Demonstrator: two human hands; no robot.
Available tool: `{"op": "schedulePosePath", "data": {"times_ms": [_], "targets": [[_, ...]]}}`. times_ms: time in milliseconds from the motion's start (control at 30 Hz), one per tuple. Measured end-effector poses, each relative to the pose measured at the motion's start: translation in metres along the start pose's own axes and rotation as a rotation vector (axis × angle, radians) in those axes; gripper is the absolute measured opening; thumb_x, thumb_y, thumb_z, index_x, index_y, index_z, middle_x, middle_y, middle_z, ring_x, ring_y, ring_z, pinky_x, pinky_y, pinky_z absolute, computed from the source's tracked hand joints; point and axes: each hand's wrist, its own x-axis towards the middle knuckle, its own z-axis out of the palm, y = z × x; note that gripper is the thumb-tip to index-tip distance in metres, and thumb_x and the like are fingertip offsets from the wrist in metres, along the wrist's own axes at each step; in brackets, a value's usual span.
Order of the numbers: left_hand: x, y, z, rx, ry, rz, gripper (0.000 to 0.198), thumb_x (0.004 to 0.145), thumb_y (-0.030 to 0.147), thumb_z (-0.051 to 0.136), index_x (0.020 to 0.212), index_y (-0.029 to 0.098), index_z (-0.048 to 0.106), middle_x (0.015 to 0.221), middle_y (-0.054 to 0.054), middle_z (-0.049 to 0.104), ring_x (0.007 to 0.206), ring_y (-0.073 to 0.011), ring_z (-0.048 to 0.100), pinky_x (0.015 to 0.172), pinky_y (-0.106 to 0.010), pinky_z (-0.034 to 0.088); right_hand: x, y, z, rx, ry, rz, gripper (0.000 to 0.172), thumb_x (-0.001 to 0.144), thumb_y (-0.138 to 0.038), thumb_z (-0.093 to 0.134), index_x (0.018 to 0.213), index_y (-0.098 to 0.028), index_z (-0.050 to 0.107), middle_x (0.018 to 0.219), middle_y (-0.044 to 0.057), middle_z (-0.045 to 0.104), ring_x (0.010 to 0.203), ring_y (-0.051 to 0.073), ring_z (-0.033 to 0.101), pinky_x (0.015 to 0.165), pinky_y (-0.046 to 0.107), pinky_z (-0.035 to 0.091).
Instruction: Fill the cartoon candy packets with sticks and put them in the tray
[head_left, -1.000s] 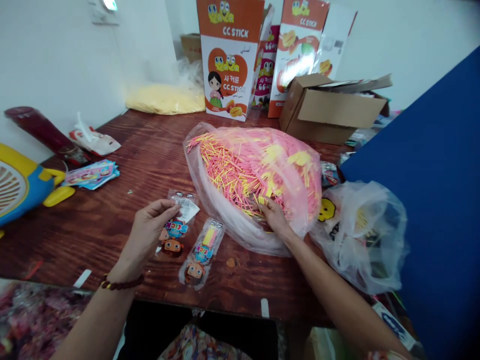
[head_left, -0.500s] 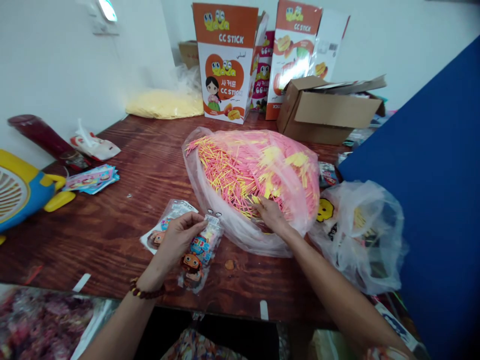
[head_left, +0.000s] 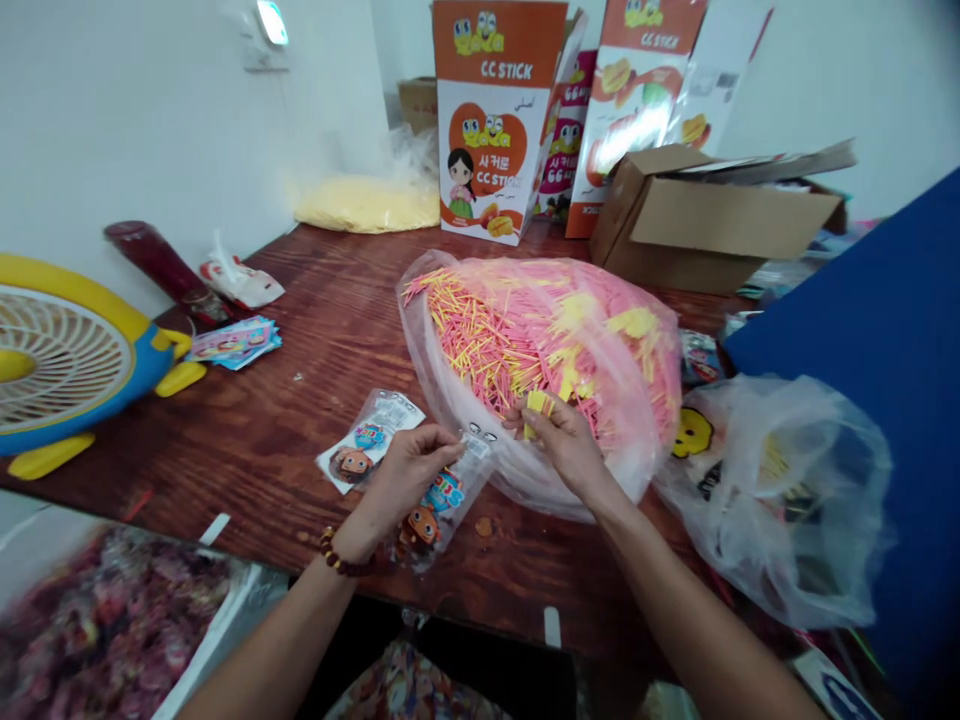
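Observation:
Between thumb and fingers, my left hand [head_left: 411,472] pinches the top edge of a clear printed pouch [head_left: 442,500] with a cartoon face on it. My right hand [head_left: 559,435] is closed on a small bunch of yellow sticks [head_left: 537,408], just over the near side of a big clear plastic bag [head_left: 517,480]. Loose pink and yellow sticks [head_left: 480,335] fill that bag, whose mouth lies open toward the left. Another printed pouch [head_left: 371,440] lies on the table left of my left hand.
On the left stand a blue and yellow fan [head_left: 75,350], a dark red bottle [head_left: 161,265] and a tissue pack [head_left: 240,280]. Cartons [head_left: 487,130] and an open cardboard box [head_left: 720,225] line the back. A translucent bag [head_left: 780,490] sits right, beside a blue panel [head_left: 862,320].
The camera view has swung left. My right hand has drawn back from among the sticks, and the yellow bunch in its fingers now shows. My left hand still holds the pouch.

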Motion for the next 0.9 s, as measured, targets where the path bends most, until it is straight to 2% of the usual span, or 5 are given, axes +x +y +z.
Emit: {"op": "schedulePosePath", "data": {"times_ms": [233, 400, 533, 733, 900], "targets": [[-0.003, 0.007, -0.008, 0.052, -0.043, -0.004, 0.022, 0.077, 0.038, 0.071, 0.069, 0.017, 0.069, 0.063, 0.000, 0.063, 0.057, -0.0118, 0.050, 0.054, -0.023, 0.039, 0.000, -0.021, 0.023, -0.568, -0.346, -0.301, 0.022, 0.098, -0.032, 0.047, 0.082, -0.023, 0.058, 0.077, 0.001, 0.061, 0.071, 0.016, 0.054, 0.064, 0.027, 0.038], [-0.007, 0.002, -0.013, 0.033, -0.094, -0.029, 0.027, 0.080, 0.041, 0.068, 0.067, 0.017, 0.066, 0.061, 0.000, 0.062, 0.054, -0.0112, 0.051, 0.052, -0.022, 0.038, 0.000, -0.017, 0.030, -0.648, -0.379, -0.292, 0.023, 0.098, -0.028, 0.046, 0.076, -0.023, 0.050, 0.069, -0.002, 0.054, 0.062, 0.014, 0.045, 0.058, 0.027, 0.030], [-0.013, -0.003, -0.016, 0.011, -0.128, -0.025, 0.032, 0.086, 0.046, 0.063, 0.071, 0.018, 0.067, 0.068, -0.002, 0.066, 0.062, -0.0141, 0.058, 0.059, -0.024, 0.045, 0.000, -0.022, 0.033, -0.460, -0.316, -0.182, 0.023, 0.094, -0.035, 0.054, 0.074, -0.023, 0.051, 0.067, -0.003, 0.055, 0.061, 0.014, 0.048, 0.059, 0.027, 0.035], [-0.018, -0.001, -0.016, 0.062, -0.110, 0.121, 0.029, 0.091, 0.043, 0.059, 0.080, 0.018, 0.071, 0.076, -0.004, 0.068, 0.070, -0.0164, 0.060, 0.065, -0.026, 0.046, -0.003, -0.039, 0.049, 0.223, 0.115, -0.149, 0.013, 0.093, -0.032, 0.049, 0.102, -0.025, 0.056, 0.078, -0.001, 0.064, 0.067, 0.016, 0.062, 0.074, 0.034, 0.051], [-0.019, 0.002, -0.011, 0.151, -0.061, 0.278, 0.030, 0.095, 0.038, 0.055, 0.077, 0.017, 0.067, 0.071, -0.002, 0.063, 0.067, -0.0135, 0.053, 0.064, -0.024, 0.043, -0.003, -0.044, 0.074, 0.498, 0.171, -0.212, 0.008, 0.091, -0.031, 0.055, 0.097, -0.026, 0.056, 0.075, -0.003, 0.065, 0.074, 0.017, 0.066, 0.081, 0.037, 0.055]]}}
